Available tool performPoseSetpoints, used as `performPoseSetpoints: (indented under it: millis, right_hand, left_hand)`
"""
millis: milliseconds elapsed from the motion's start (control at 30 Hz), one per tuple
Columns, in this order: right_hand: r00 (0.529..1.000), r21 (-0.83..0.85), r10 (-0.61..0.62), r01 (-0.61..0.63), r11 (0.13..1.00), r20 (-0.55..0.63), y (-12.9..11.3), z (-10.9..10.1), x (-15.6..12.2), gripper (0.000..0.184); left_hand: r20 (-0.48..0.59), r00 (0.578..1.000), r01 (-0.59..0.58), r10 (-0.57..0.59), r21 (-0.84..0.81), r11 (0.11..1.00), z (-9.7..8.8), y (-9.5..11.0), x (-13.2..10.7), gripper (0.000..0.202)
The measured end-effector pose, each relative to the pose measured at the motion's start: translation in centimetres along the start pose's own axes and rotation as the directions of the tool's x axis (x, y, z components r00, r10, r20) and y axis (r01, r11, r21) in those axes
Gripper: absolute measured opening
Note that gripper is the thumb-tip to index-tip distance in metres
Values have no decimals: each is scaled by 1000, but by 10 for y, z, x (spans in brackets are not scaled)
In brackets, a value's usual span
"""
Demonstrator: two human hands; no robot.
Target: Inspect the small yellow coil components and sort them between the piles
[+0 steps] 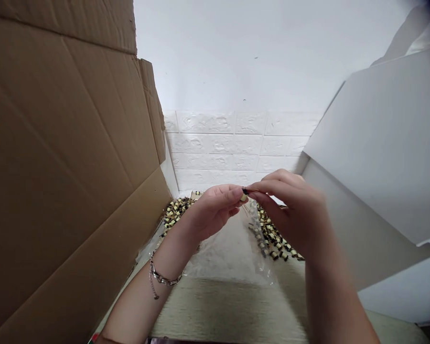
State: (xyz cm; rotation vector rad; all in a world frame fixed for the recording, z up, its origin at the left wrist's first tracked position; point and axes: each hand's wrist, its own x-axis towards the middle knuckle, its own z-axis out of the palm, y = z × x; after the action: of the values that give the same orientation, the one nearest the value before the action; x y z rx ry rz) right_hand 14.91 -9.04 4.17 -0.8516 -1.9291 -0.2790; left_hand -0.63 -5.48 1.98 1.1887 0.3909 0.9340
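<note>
Between thumb and fingers, my left hand (218,208) pinches a small wire-wound coil (244,195) with a pale yellow wrapped middle and black ends. Thin copper-coloured wire leads (252,190) stick out from it to the right. My right hand (290,200) is closed on those leads with its thumb and forefinger. Both hands are raised over a clear plastic bag (225,258) lying on the table. A pile of similar coils (177,210) lies behind my left wrist, and another pile of coils (272,234) is beneath my right hand. My fingers partly hide the held coil.
A tall cardboard sheet (57,167) walls off the left side. White panels (383,153) stand along the right. At the back is a white brick-patterned wall (218,143). The light table surface (229,310) shows in front of the bag.
</note>
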Motion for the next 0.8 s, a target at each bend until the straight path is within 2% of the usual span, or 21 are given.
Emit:
performPoseSetpoints:
  millis: [133,667,800]
  right_hand:
    - [1000,-21,-10,10,1000,11,2,0,0,11]
    - [999,-45,-25,24,999,-22,2,1,-1,11]
    - [1000,-40,-18,17,999,-14,4,1,-1,10]
  left_hand:
    - [-5,1000,5,-5,37,999,-1,0,1,24]
    - [-16,1000,16,-16,7,1000,0,0,1,22]
    - [-10,999,29,-30,-59,998,1,-2,1,20]
